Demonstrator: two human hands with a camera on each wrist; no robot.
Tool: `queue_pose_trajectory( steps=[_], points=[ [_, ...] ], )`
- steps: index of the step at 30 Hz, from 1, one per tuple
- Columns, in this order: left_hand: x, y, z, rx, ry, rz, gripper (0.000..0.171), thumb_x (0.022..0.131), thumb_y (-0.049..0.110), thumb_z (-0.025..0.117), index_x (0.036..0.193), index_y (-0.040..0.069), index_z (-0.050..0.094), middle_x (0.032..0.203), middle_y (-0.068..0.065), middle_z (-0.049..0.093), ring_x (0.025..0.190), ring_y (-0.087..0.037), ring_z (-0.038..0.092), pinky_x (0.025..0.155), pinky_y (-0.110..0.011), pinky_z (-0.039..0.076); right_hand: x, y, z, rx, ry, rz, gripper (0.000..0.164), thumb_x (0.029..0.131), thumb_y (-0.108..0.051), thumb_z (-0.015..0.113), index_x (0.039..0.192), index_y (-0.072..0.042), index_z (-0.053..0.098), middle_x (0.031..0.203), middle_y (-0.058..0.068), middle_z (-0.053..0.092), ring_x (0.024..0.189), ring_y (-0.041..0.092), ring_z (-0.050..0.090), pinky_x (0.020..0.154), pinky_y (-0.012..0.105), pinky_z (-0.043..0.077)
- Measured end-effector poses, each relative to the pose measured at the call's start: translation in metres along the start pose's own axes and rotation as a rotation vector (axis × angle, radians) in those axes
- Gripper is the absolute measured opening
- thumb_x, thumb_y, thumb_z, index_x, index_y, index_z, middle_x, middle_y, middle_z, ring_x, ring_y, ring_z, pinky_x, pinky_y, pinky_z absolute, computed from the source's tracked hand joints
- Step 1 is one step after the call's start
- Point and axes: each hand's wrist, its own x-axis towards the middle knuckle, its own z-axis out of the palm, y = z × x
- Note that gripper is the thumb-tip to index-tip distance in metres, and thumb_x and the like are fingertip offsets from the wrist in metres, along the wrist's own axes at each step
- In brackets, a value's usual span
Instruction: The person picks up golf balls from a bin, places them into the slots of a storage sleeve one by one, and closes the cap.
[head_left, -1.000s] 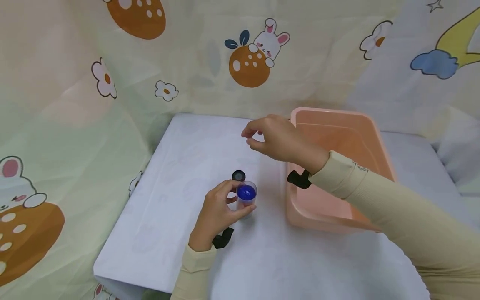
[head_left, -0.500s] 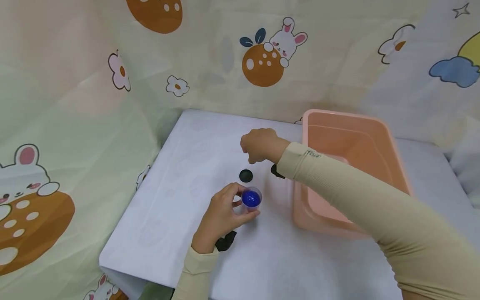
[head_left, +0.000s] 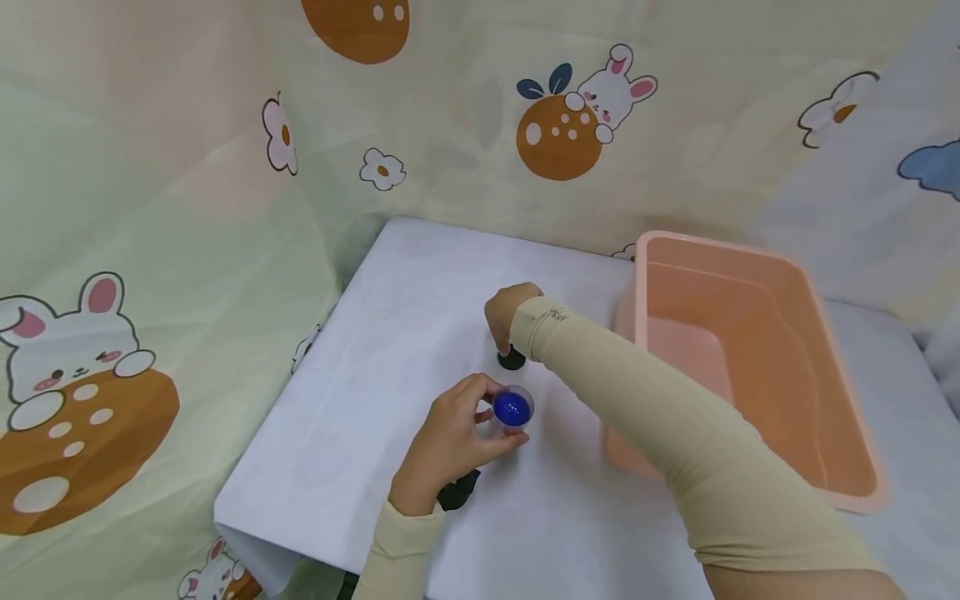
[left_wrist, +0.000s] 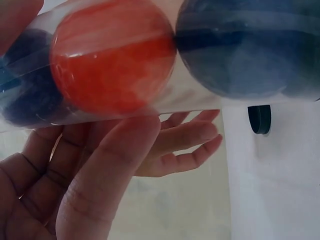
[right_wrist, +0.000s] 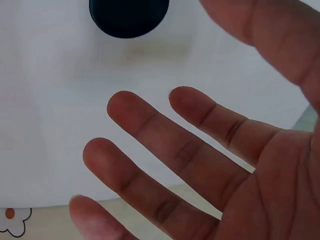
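Note:
My left hand (head_left: 446, 437) holds a clear tube (left_wrist: 189, 97) between thumb and fingers, standing on end in the head view. A blue ball (head_left: 512, 408) shows at its top. In the left wrist view an orange-red ball (left_wrist: 114, 55) sits inside the tube, between dark blue balls. Just beyond the tube, a round black cap (head_left: 512, 358) lies on the white table. My right hand (head_left: 510, 315) reaches down over this cap. The right wrist view shows its fingers spread and apart from the cap, with nothing in the palm.
A pink plastic bin (head_left: 757, 375) stands on the table (head_left: 360, 400) to the right, with my right forearm crossing over its near left side. Cloth (head_left: 450, 108) printed with rabbits and flowers hangs behind and to the left.
My right hand has come away from the bin's left edge, down to the black cap. My left hand keeps its hold on the tube. The head view has swung left.

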Motion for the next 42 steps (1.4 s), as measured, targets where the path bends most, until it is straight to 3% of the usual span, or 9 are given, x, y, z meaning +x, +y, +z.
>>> queue_pose_trajectory(
  steps=[6,14,21,29,33,36,42],
  points=[
    [-0.002,-0.004,-0.002,-0.008,0.004,0.008,0.051,0.076,0.010,0.101,0.108,0.004,0.062,0.107,-0.007,0.070,0.102,-0.022,0.073,0.083,-0.021,0.064,0.010,-0.007,0.015,-0.023,-0.042,0.033,0.052,0.089,-0.042,0.089,0.132,-0.015,0.077,0.127,0.007,0.075,0.107,0.026,0.073,0.094,0.047,0.064],
    [-0.003,-0.008,-0.004,-0.004,-0.003,0.004,0.051,0.076,0.011,0.101,0.109,0.003,0.062,0.105,-0.006,0.069,0.101,-0.022,0.074,0.082,-0.023,0.065,0.030,-0.013,0.034,-0.087,-0.039,0.020,0.045,0.086,-0.044,0.088,0.121,-0.016,0.080,0.115,0.005,0.076,0.091,0.022,0.072,0.079,0.044,0.067],
    [-0.003,-0.008,-0.004,0.009,-0.006,0.007,0.050,0.077,0.011,0.100,0.109,0.003,0.062,0.105,-0.007,0.068,0.100,-0.023,0.074,0.083,-0.019,0.064,0.032,-0.015,0.039,-0.126,-0.015,0.006,0.045,0.088,-0.040,0.086,0.123,-0.012,0.079,0.113,0.007,0.077,0.089,0.023,0.072,0.076,0.043,0.067],
    [-0.002,-0.009,-0.003,0.019,-0.001,0.034,0.051,0.076,0.011,0.101,0.109,0.003,0.062,0.104,-0.008,0.069,0.099,-0.023,0.074,0.082,-0.017,0.063,0.036,-0.008,0.040,-0.095,0.005,-0.035,0.034,0.087,-0.028,0.083,0.116,-0.011,0.080,0.105,0.007,0.076,0.086,0.022,0.071,0.076,0.044,0.067],
    [0.000,-0.008,-0.001,0.025,0.004,0.054,0.051,0.076,0.011,0.101,0.108,0.003,0.062,0.104,-0.008,0.070,0.099,-0.022,0.074,0.082,-0.017,0.063,0.024,0.003,0.031,-0.015,0.037,-0.068,0.024,0.084,-0.023,0.083,0.104,-0.011,0.079,0.093,0.003,0.074,0.079,0.018,0.065,0.074,0.037,0.063],
    [0.001,-0.007,0.000,0.029,-0.002,0.053,0.052,0.075,0.011,0.101,0.108,0.003,0.062,0.105,-0.008,0.070,0.099,-0.022,0.074,0.082,-0.016,0.063,0.004,0.014,0.016,0.080,0.040,-0.119,0.021,0.086,-0.024,0.084,0.100,-0.010,0.075,0.088,0.001,0.071,0.078,0.017,0.060,0.072,0.032,0.058],
    [0.003,-0.005,0.003,0.031,-0.021,0.022,0.052,0.077,0.013,0.101,0.111,0.002,0.062,0.109,-0.009,0.071,0.103,-0.023,0.074,0.083,-0.021,0.064,-0.043,0.038,-0.009,0.253,0.072,-0.287,0.035,0.093,-0.024,0.085,0.116,-0.008,0.065,0.108,0.008,0.072,0.095,0.021,0.063,0.086,0.036,0.058]
  ],
)
